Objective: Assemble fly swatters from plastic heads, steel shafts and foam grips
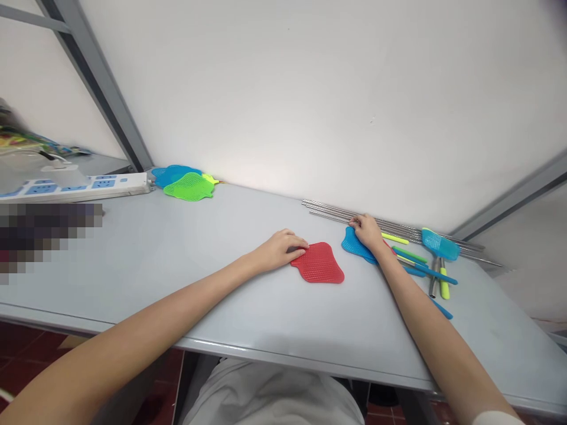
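My left hand (284, 251) pinches the red flyswatter head (321, 265) midway between the table's (266, 313) front and back edges; right hand (367, 231) is at the steel rods (328, 209), can't tell if gripping. Probably rod-picking, so next needs one singled out.

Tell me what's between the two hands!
In the head view: the red mesh at the left hand, then a strip of grey table, then the edge of the blue mesh by the right hand.

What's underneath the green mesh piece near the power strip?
Some blue mesh, with a yellow piece peeking out at the right. Whatever the green mesh piece covers can't be seen.
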Tool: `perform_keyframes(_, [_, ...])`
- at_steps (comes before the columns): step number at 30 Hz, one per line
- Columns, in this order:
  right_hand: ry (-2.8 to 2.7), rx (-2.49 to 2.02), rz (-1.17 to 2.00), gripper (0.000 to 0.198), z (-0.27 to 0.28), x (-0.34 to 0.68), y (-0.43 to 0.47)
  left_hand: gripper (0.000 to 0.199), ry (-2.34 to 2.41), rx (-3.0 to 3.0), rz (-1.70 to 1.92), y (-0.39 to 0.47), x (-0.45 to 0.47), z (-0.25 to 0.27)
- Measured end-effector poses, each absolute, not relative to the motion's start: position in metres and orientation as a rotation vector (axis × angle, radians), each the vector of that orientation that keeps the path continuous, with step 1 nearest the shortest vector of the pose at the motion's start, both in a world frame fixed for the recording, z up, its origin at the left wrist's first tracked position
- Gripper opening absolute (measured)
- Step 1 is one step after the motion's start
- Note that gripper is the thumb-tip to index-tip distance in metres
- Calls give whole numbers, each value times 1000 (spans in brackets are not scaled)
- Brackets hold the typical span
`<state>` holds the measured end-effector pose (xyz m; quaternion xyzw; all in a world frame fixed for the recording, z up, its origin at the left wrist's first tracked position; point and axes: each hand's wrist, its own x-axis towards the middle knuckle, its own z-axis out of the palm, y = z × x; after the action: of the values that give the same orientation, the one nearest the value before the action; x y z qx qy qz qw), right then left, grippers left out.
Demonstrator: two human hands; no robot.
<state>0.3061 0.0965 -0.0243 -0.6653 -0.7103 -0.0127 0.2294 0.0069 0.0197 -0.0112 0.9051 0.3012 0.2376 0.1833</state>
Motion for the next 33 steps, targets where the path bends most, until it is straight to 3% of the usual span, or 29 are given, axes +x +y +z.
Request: perform_keyframes(33, [-2040, -1583, 47, 17, -26, 307, 98, 32, 881, 2534, 645, 20, 6, -12])
